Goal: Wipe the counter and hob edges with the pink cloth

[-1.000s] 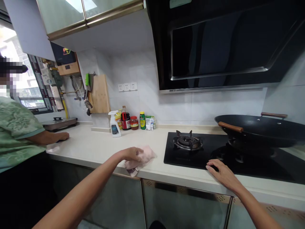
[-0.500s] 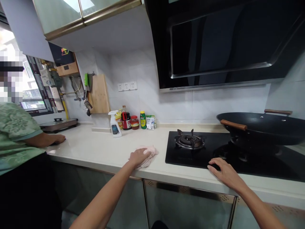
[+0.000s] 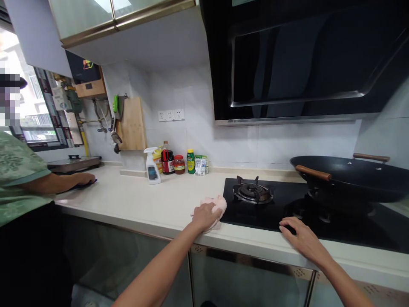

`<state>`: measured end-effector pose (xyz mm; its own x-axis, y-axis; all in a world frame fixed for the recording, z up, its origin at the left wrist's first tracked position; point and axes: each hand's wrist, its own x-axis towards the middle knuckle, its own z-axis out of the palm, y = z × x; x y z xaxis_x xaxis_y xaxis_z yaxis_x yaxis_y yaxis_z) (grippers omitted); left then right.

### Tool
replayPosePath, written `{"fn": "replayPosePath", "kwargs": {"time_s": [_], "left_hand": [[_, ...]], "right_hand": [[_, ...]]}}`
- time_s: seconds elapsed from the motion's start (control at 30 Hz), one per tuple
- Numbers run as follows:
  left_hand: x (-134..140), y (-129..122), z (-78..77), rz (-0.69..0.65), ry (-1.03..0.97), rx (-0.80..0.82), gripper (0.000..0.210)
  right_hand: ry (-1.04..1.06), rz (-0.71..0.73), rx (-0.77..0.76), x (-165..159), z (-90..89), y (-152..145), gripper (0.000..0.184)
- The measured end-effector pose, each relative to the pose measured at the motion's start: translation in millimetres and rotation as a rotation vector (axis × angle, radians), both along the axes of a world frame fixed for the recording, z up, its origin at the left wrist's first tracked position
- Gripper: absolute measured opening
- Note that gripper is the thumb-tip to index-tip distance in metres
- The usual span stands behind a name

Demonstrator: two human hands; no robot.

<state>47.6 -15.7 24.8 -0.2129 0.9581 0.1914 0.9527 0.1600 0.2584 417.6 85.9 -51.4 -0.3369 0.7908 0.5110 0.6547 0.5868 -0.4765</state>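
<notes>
My left hand (image 3: pixel 205 217) presses a pale pink cloth (image 3: pixel 220 203) onto the white countertop (image 3: pixel 128 200), right at the left edge of the black gas cooktop (image 3: pixel 246 215). The fingers rest over the cloth, which bunches out past them. My right hand (image 3: pixel 298 235) leans on the front edge of the cooktop, fingers loosely curved and apart from the thumb, with nothing visible in it. Behind it, a large black wok (image 3: pixel 348 177) with wooden handles sits on the right burner. The left burner (image 3: pixel 254 192) stands bare.
Along the wall are a white spray bottle (image 3: pixel 152 168), a dark sauce bottle (image 3: pixel 167 161), a red-lidded jar (image 3: pixel 179 165), a green bottle (image 3: pixel 191 162) and packets (image 3: pixel 201 165). A cutting board (image 3: pixel 131 123) hangs behind. A co-worker's hand (image 3: pixel 83 178) rests on the counter at left. The range hood (image 3: pixel 294 64) juts overhead.
My left hand has slid the cloth rightward along the counter to the cooktop's edge. My right hand stays in place. The co-worker's hand has shifted slightly right.
</notes>
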Motion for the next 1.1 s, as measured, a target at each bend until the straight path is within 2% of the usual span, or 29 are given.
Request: {"fn": "replayPosePath", "kwargs": {"time_s": [0.1,0.2,0.3,0.43,0.57,0.63,0.7,0.97,1.03,1.1], "left_hand": [[-15.3,-34.1,-1.0,-0.016,-0.006,-0.009,0.063],[-42.3,-53.8,1.3,0.039,-0.016,-0.017,0.063],[-78.3,-57.6,7.6,0.148,-0.019,-0.017,0.061],[-125.7,-53.7,19.2,0.357,-0.030,0.001,0.067],[-147.0,-47.6,25.9,0.482,-0.034,0.010,0.079],[-141.7,-44.2,25.1,0.479,-0.026,0.006,0.081],[-124.6,-40.4,21.4,0.442,-0.011,0.000,0.080],[-5.5,-28.4,-2.8,0.097,0.045,0.071,0.060],[7.6,-31.7,-3.1,0.069,0.042,0.089,0.058],[9.5,-38.8,-2.2,0.053,0.035,0.095,0.057]], "right_hand": [[-0.021,0.002,-0.009,2.1,-3.0,1.1,0.038],[-0.031,-0.002,0.022,3.5,-4.6,0.5,0.037],[-0.028,0.001,0.037,3.2,-4.8,-1.1,0.036],[-0.027,0.001,0.033,-0.3,-1.9,-4.8,0.035],[-0.018,-0.008,0.034,-4.6,3.6,-8.4,0.033],[-0.012,-0.018,0.034,-6.1,5.5,-9.4,0.034],[-0.006,-0.028,0.035,-7.5,6.0,-9.6,0.035],[0.022,-0.036,-0.005,-8.4,4.2,-7.1,0.042],[0.036,-0.024,-0.011,-7.0,4.2,-5.5,0.042],[0.042,-0.008,-0.022,-5.8,3.6,-3.5,0.042]]}}
